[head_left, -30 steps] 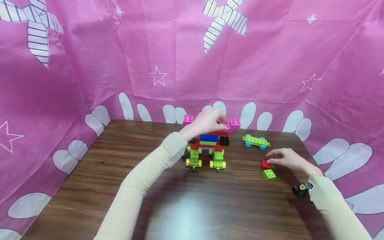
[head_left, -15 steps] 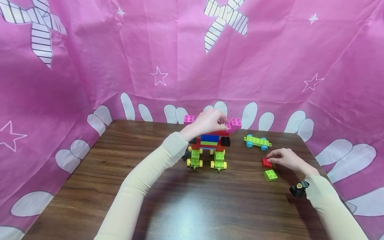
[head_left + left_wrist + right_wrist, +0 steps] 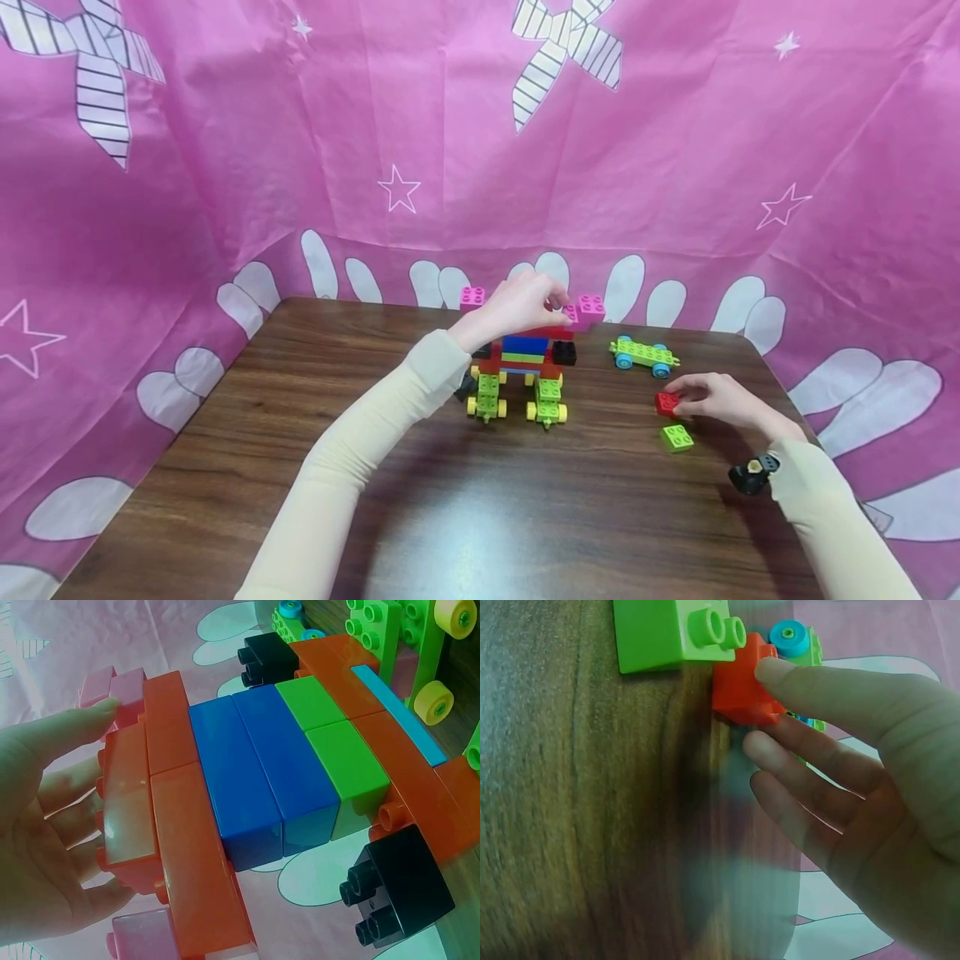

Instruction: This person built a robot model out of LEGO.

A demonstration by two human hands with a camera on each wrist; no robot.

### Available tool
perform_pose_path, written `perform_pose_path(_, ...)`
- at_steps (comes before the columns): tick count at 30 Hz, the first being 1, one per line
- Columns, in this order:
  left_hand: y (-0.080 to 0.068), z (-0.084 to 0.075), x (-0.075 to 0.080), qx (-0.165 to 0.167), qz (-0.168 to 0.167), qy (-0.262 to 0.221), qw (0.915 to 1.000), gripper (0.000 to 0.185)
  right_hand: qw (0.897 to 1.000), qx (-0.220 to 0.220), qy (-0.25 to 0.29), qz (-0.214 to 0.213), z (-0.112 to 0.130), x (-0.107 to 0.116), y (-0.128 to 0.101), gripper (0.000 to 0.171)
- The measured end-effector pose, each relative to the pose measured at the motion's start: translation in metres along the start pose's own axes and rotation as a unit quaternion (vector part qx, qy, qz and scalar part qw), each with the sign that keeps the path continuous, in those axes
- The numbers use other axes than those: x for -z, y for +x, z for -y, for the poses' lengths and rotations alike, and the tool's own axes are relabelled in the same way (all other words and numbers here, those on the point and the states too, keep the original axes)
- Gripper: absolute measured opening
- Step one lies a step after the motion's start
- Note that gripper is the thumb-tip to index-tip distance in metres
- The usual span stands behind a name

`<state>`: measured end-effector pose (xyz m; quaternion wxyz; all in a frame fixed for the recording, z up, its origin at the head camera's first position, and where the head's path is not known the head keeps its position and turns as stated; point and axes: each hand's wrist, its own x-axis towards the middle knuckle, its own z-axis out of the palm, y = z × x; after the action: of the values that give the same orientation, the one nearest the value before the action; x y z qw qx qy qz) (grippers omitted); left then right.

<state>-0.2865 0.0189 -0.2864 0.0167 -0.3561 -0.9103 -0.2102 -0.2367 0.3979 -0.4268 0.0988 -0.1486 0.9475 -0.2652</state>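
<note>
We are still steadying the model (image 3: 525,354) at mid-table, left hand (image 3: 517,304) resting fingers on its top. Right hand (image 3: 716,398) is now pinching the red brick (image 3: 665,404) beside the green brick (image 3: 677,437), starting to lift.

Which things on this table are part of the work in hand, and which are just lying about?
In hand:
- brick model, left hand resting on its top
- red brick, right hand touching it

Lying about:
- green brick
- green wheeled chassis
- table
- pink cloth
</note>
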Motion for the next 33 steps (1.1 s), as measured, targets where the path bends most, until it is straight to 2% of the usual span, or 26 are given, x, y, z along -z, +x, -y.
perform_pose_path(5, 0.000, -0.001, 0.001, 0.004, 0.003, 0.001, 1.0000, 0.029, 0.999, -0.008, -0.033, -0.006, -0.002, -0.003, 0.003, 0.040)
perform_pose_path(12, 0.000, -0.001, 0.002, 0.007, 0.003, 0.007, 0.9999, 0.029, 0.998, -0.004, -0.067, -0.018, -0.001, -0.004, 0.004, 0.037)
perform_pose_path(19, -0.004, 0.001, 0.007, -0.001, 0.003, 0.033, 0.9995, 0.035, 0.998, -0.008, -0.059, -0.014, 0.000, -0.005, 0.003, 0.037)
perform_pose_path(25, -0.012, 0.007, 0.017, 0.001, 0.011, 0.027, 0.9996, 0.039, 0.998, -0.012, -0.054, -0.014, 0.000, -0.005, 0.002, 0.037)
perform_pose_path(33, -0.026, 0.023, 0.029, 0.004, -0.007, 0.012, 0.9999, 0.037, 0.999, 0.005, -0.040, -0.027, 0.003, -0.002, -0.001, 0.034)
